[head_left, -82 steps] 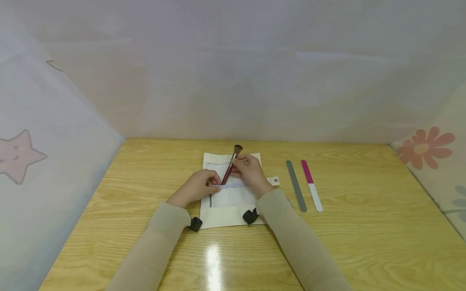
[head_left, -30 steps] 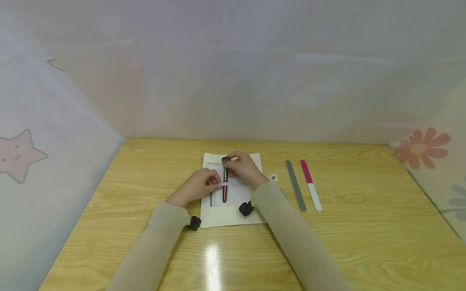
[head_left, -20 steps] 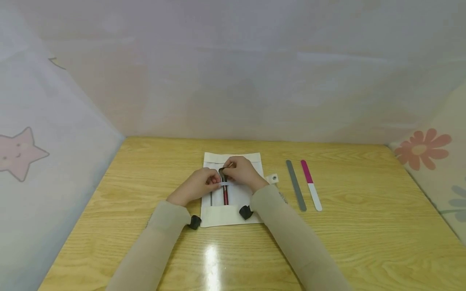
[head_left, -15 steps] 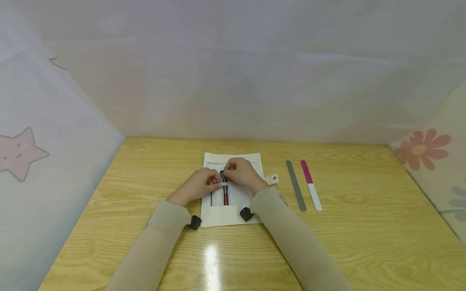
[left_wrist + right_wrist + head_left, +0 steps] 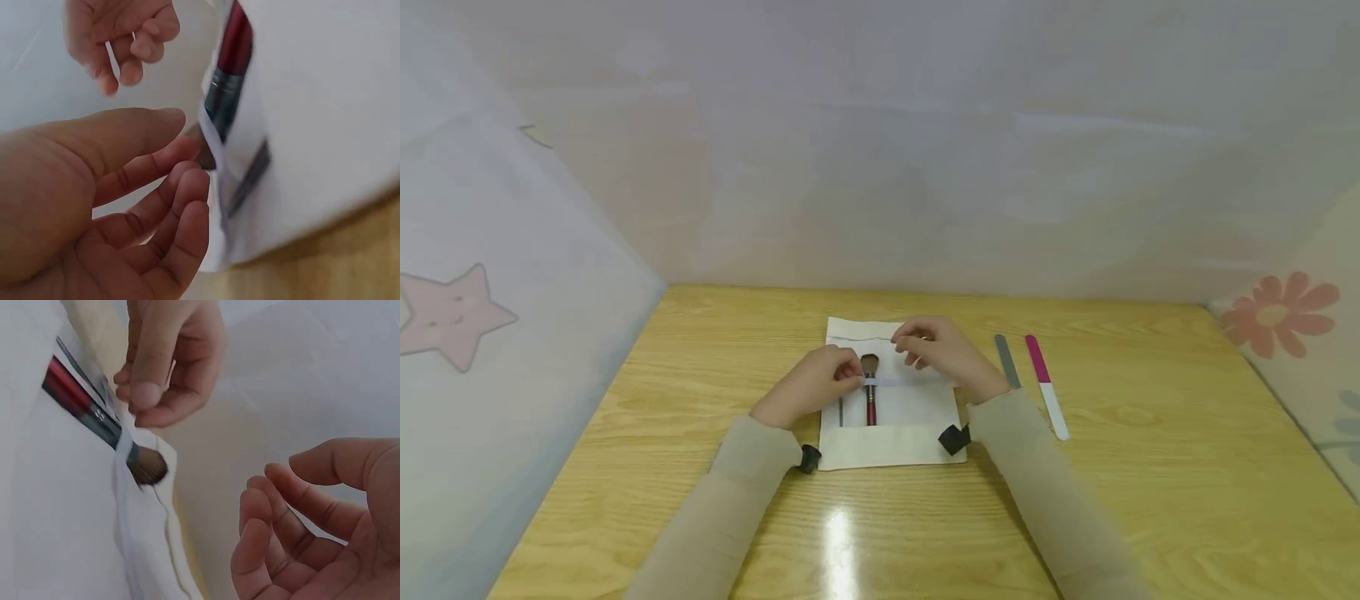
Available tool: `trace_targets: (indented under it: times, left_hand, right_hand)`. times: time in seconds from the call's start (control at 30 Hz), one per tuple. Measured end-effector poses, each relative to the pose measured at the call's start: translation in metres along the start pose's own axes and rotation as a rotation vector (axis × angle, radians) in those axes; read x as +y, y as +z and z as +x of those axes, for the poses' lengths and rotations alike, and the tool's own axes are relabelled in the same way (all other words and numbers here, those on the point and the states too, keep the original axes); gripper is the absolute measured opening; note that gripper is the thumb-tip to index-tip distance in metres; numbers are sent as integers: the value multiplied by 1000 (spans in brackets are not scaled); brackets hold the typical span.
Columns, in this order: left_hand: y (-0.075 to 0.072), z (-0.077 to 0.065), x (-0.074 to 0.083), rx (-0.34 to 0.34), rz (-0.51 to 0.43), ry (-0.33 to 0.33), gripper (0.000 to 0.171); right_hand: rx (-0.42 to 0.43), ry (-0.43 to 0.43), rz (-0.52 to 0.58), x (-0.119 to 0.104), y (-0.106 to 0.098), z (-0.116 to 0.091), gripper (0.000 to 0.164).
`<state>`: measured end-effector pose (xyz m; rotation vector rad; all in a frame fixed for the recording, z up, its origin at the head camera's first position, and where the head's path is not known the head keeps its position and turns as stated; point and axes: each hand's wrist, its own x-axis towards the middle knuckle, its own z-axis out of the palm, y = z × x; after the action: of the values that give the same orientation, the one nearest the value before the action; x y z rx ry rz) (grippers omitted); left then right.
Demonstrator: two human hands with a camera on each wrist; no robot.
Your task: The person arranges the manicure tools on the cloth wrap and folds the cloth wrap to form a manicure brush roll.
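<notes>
Red-handled brush (image 5: 871, 398) under strap (image 5: 124, 449) of white case (image 5: 887, 450); left hand (image 5: 811, 385) beside brush, right hand (image 5: 947, 352) farther off; fingers loosely bent, holding nothing.

A brush (image 5: 870, 364) lies strapped to a white pouch (image 5: 887, 447) beside the left hand (image 5: 812, 385).

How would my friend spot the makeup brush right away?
On the yellowish wooden table lies a flat white cloth organiser. Under its thin pale band sits the red-handled, brown-bristled makeup brush. It's thicker than the slim dark rod beside it.
</notes>
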<state>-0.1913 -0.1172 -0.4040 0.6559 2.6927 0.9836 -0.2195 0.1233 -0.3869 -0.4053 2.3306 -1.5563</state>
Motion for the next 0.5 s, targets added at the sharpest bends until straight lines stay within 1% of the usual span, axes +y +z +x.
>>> trace_targets:
  times: [0.07, 0.17, 0.27, 0.37, 0.5]
  left_hand:
    - [0, 0, 6, 9, 3, 9, 5]
    - [0, 0, 14, 22, 20, 33, 6]
    - [2, 3, 20, 36, 36, 64, 6]
    - [7, 7, 23, 39, 20, 58, 6]
    - [14, 10, 27, 12, -14, 21, 10]
  right_hand:
    - [15, -9, 7, -1, -17, -12, 24]
    - [59, -30, -40, 0, -42, -26, 27]
    - [111, -34, -104, 9, -65, -38, 29]
    - [159, -25, -152, 20, -84, -50, 30]
    - [210, 15, -215, 35, -105, -62, 33]
